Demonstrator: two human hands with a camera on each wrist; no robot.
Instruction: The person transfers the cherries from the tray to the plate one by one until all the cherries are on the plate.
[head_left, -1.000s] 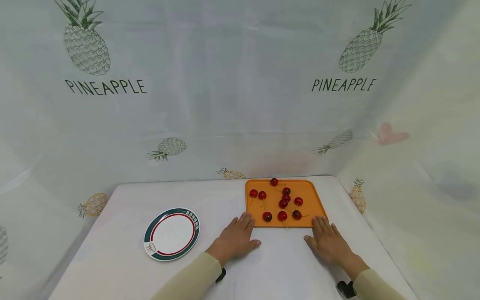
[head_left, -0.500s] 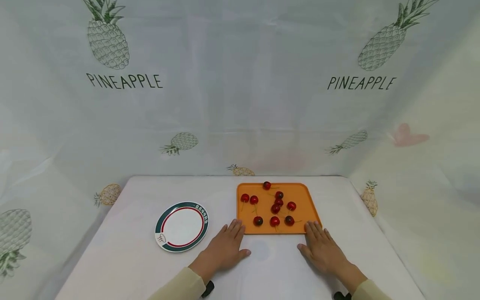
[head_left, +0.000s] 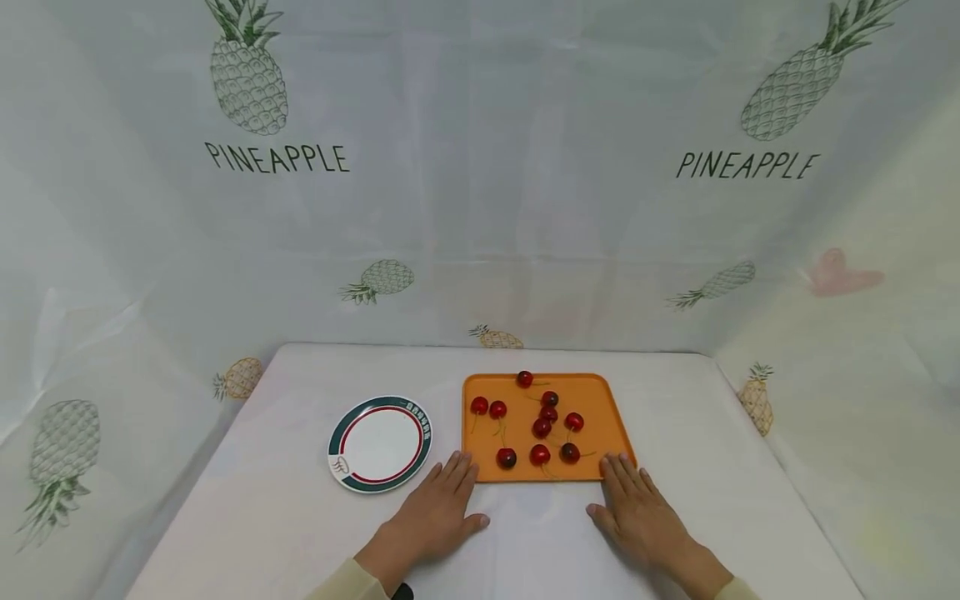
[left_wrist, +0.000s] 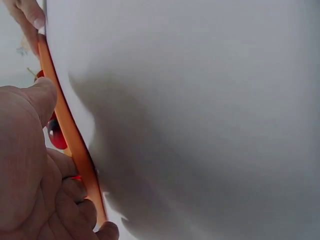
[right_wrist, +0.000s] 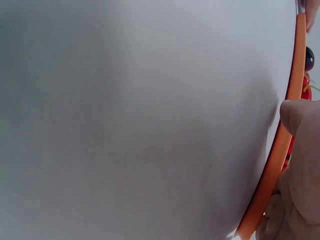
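Note:
An orange rectangular tray [head_left: 595, 408] lies flat on the table, holding several dark red cherries [head_left: 506, 458] with thin stems. At its front left corner is my left hand [head_left: 435, 512], palm down, its straight fingers touching the rim. My right hand [head_left: 645, 521] touches the front right corner in the same way. In the left wrist view the tray's side [left_wrist: 75, 135] runs past the thumb and fingertips. The right wrist view shows the tray's edge [right_wrist: 272, 165] beside the right thumb [right_wrist: 295, 112].
Left of the tray stands a round white plate [head_left: 378, 446] with a green rim and a red ring, a narrow gap away. White cloth covers the table [head_left: 690, 417]. Behind it hangs a pale curtain [head_left: 487, 167] printed with pineapples.
The tray, with the cherries on it, has slid left and nearer to me, both hands moving along with it. The gap to the plate has narrowed. The head view has shifted too.

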